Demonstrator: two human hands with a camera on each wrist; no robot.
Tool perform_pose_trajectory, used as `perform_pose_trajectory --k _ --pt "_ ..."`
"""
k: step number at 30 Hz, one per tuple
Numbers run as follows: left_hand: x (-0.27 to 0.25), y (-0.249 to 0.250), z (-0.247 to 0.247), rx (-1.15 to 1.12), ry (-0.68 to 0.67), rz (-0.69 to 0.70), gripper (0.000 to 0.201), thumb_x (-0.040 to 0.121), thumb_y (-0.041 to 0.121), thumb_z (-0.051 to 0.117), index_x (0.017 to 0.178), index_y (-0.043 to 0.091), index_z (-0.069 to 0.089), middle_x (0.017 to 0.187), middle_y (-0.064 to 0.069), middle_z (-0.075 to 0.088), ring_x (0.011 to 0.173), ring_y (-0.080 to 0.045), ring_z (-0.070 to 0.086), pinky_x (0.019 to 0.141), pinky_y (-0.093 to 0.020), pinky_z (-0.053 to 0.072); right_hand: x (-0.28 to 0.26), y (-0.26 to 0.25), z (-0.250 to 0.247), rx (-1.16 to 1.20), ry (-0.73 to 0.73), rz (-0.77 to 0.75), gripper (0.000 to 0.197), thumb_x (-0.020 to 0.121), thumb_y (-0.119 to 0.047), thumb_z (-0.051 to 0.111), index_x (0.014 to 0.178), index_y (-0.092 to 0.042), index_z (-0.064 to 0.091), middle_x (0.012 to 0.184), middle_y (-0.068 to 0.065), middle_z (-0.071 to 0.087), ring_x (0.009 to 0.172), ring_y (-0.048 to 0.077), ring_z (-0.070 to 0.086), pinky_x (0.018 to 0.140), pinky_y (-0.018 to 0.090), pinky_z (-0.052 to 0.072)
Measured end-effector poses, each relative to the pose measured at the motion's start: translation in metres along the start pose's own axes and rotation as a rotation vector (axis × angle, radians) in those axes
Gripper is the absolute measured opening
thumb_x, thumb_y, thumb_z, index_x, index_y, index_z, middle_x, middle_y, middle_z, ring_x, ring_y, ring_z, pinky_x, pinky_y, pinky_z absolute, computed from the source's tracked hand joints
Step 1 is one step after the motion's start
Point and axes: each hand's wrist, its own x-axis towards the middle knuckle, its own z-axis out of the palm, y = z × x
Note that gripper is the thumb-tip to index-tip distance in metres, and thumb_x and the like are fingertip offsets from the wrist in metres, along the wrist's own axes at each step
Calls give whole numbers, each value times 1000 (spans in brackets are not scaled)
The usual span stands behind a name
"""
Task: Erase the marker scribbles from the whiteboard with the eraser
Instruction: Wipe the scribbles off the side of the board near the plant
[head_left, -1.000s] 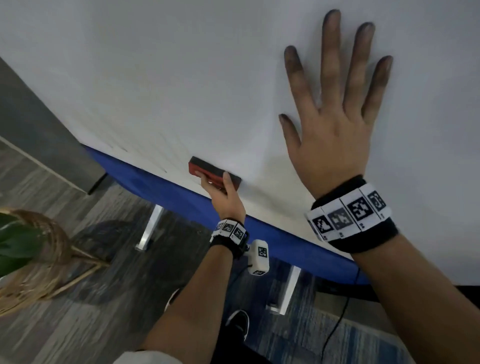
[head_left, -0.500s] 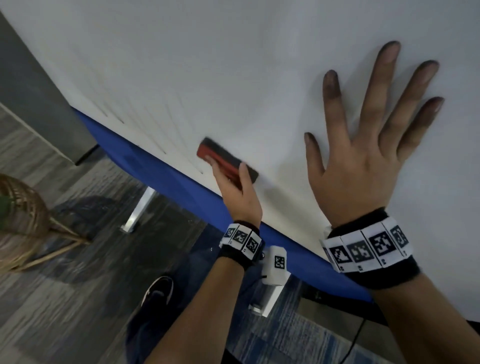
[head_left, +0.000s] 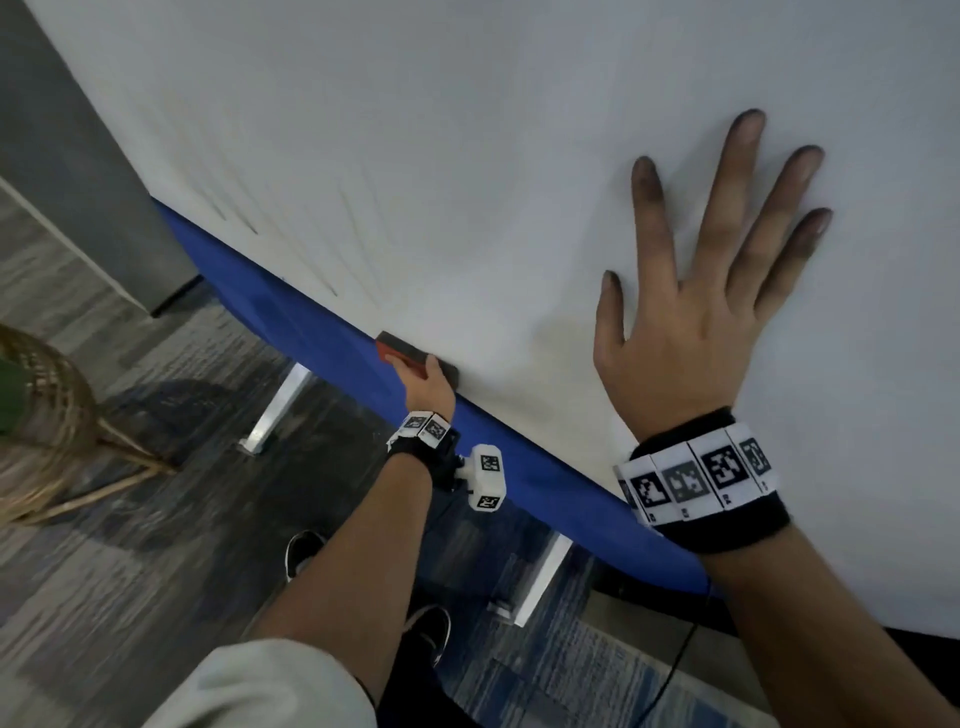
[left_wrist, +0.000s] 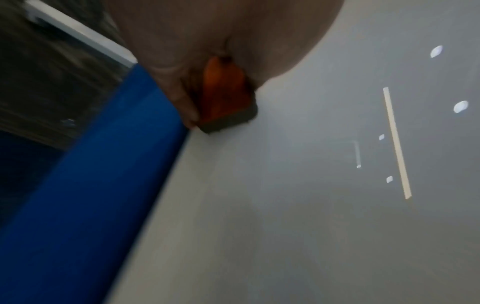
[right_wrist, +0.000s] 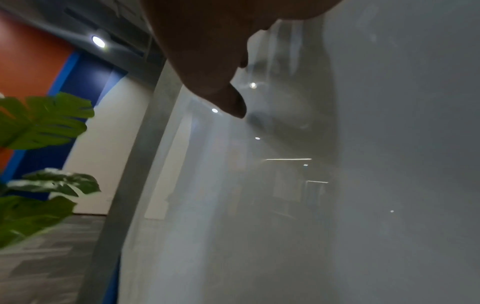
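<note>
The whiteboard (head_left: 467, 156) fills the upper part of the head view, with faint grey smear streaks (head_left: 332, 249) near its lower left. My left hand (head_left: 423, 387) grips a red eraser with a dark felt face (head_left: 400, 349) against the board's bottom edge, just above the blue band (head_left: 322, 332). In the left wrist view the eraser (left_wrist: 226, 96) sits between thumb and fingers, felt against the whiteboard (left_wrist: 311, 205). My right hand (head_left: 711, 291) lies flat on the board with fingers spread and tips marker-stained. The right wrist view shows its thumb (right_wrist: 228, 102) on the whiteboard (right_wrist: 337, 205).
A blue band runs below the board on white metal legs (head_left: 275, 410). A wicker basket (head_left: 47, 415) with a green plant (right_wrist: 44, 123) stands on the floor at the left. My shoes (head_left: 306, 551) and a black cable (head_left: 675, 670) are on the carpet below.
My left hand has slid the eraser down the board to its bottom edge at the blue band. The right hand has stayed flat on the board.
</note>
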Motion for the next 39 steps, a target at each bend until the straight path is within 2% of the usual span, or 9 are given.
perform_pose_trajectory --k 7,11,16,21,26,30,33,36,39 --pt "-48 129 1 -44 139 636 68 106 31 48 163 23 11 123 5 47 109 -5 47 88 1 34 54 -35 -20 159 37 -231 68 88 -19 65 152 -20 45 159 23 33 147 50 28 122 59 14" --pt "-56 169 0 131 183 1041 65 104 33 51 160 15 23 108 -6 49 95 -20 47 91 -23 39 70 -52 -13 41 -36 -218 70 96 -34 55 159 -21 28 165 21 20 151 48 19 123 60 8" --pt "0 111 -5 43 235 611 65 106 35 42 162 24 13 116 -9 49 110 -32 52 101 -38 44 60 -48 1 -32 -40 -249 75 99 -34 56 162 -24 16 168 16 12 153 45 12 124 53 -5" --pt "39 52 -18 -33 157 233 66 108 25 44 163 22 8 140 -18 53 124 -38 57 97 -30 42 55 -45 13 -55 -10 -268 71 103 -37 53 162 -25 14 168 15 12 152 44 11 121 46 -16" --pt "33 85 -31 -44 133 455 68 106 27 49 163 28 10 145 4 45 136 -20 46 112 -25 36 53 -60 18 -59 -21 -230 68 104 -37 49 162 -21 16 167 19 11 150 50 13 121 50 -15" --pt "18 116 -33 81 85 726 70 103 35 53 158 43 11 118 7 47 109 -14 50 95 -18 44 49 -55 21 -86 -28 -202 68 104 -40 49 161 -18 20 165 21 10 147 53 13 122 54 -11" --pt "46 92 -42 15 104 545 70 103 33 52 160 39 11 137 13 47 127 -16 51 106 -29 45 49 -57 23 -95 -27 -211 66 103 -39 52 159 -16 27 163 19 7 145 53 15 122 55 -9" --pt "66 64 -57 -60 78 86 70 106 33 50 162 30 8 145 -11 55 127 -34 57 95 -27 41 50 -71 18 6 -6 -148 66 98 -34 59 156 -12 36 161 29 16 144 57 16 122 60 -1" --pt "62 90 -59 -110 72 227 69 105 33 51 162 33 11 147 -5 54 132 -24 55 108 -31 45 65 -106 16 194 -20 -247 72 92 -25 67 155 -9 36 161 28 24 147 51 13 125 54 0"
